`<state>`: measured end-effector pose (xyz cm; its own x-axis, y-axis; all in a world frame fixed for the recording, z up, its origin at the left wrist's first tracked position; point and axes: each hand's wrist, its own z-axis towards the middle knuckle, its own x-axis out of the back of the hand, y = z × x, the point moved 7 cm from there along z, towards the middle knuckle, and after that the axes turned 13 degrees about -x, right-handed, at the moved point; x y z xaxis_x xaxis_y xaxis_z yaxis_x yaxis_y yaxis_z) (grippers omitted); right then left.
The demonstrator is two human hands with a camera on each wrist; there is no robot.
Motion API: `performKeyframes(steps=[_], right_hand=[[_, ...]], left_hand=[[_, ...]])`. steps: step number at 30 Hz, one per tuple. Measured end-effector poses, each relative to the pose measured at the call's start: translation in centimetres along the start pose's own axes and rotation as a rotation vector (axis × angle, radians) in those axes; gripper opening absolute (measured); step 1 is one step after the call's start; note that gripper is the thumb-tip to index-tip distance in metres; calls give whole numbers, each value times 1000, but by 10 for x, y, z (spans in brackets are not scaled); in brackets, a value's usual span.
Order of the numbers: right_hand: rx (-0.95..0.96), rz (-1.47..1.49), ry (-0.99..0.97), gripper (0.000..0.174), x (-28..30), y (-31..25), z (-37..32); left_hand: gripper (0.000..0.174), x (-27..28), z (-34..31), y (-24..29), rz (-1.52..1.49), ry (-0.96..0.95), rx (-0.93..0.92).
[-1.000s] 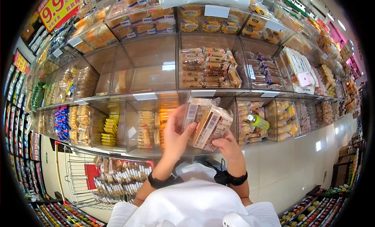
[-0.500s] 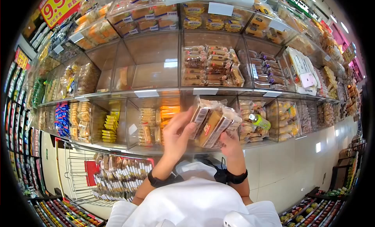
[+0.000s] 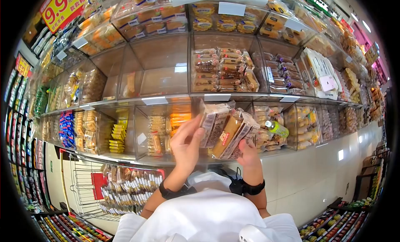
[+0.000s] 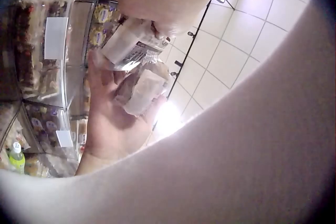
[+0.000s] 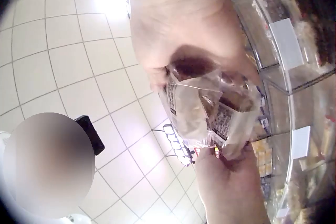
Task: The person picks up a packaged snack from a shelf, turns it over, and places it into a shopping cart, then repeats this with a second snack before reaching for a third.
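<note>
My left hand grips a clear-wrapped packaged snack with printed label panels, thumb on the near side. My right hand holds a second wrapped snack, a brown, bread-like bar with a small red logo and a printed side. The two packs stand tilted side by side above the lower shelf's front edge. In the left wrist view, the pale back of one pack shows against the right palm. From the right wrist, the packs' crinkled wrapping spans between both hands.
Clear shelf bins hold wrapped cakes. Wrapped bars fill one bin behind the hands; a green-labelled bottle lies on packs at right. A wire cart with packaged goods stands below left.
The right hand's pack has turned and tilted, so its brown face with the red logo shows. The packs, overlapping earlier, have spread apart at the top.
</note>
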<state>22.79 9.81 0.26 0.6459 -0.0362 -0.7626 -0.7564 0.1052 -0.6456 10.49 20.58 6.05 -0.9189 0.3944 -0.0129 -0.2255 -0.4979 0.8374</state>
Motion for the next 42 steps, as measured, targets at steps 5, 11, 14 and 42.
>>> performKeyframes(steps=[5,11,14,42], right_hand=[[-37,-29,14,45,4,3,0],[-64,-43,33,45,4,4,-3],[-45,-6,50,46,10,3,-4],[26,-233,267,90,-3,-24,3]], left_hand=[[30,-12,-8,-5,-98,-58,142],[27,-17,-9,-9,-75,-119,141],[26,-22,1,8,-56,-217,-47],[87,-38,-8,0,-340,-454,105]])
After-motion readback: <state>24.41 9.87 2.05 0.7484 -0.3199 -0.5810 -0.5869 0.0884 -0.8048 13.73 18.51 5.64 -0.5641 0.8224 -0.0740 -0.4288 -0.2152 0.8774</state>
